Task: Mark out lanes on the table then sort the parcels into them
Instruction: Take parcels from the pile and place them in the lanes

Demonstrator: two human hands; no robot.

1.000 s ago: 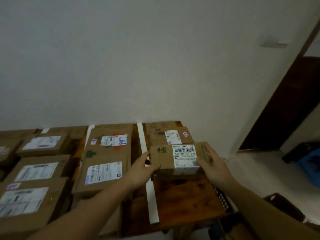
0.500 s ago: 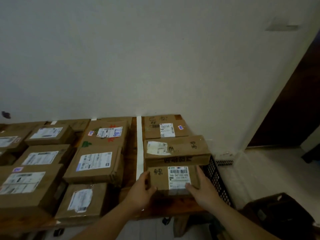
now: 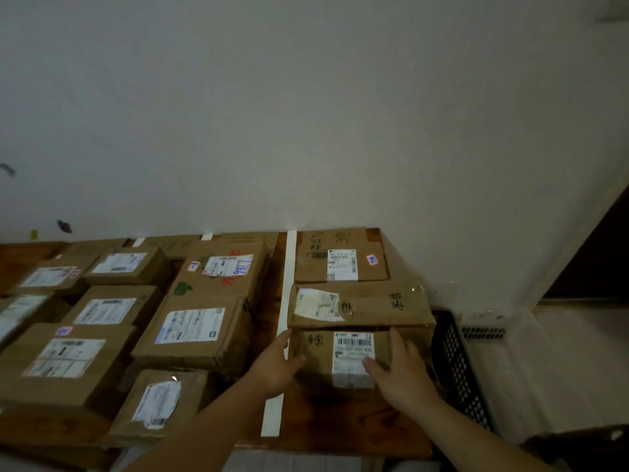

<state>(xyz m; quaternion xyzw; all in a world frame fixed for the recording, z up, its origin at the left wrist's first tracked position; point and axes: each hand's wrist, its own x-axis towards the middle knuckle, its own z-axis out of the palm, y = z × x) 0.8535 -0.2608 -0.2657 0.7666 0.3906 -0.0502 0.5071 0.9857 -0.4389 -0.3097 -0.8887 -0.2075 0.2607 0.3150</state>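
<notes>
A small brown parcel (image 3: 323,356) with a barcode label rests on the wooden table (image 3: 340,424) in the rightmost lane, right of a white tape strip (image 3: 284,301). My left hand (image 3: 277,367) grips its left side and my right hand (image 3: 403,376) lies over its right top. It sits against the near side of a wider parcel (image 3: 371,306); a third parcel (image 3: 340,258) stands behind that by the wall. Several labelled parcels (image 3: 197,330) fill the lanes to the left, divided by more tape (image 3: 206,237).
A black perforated crate (image 3: 459,366) stands against the table's right end. A pale wall rises behind the table, and a dark doorway (image 3: 599,260) opens at the far right. A dark object (image 3: 578,444) lies on the floor at lower right.
The parcel was carried in the air over the right lane, then lowered onto the table in front of the wider parcel. Both hands stayed on it and the view tilted down.
</notes>
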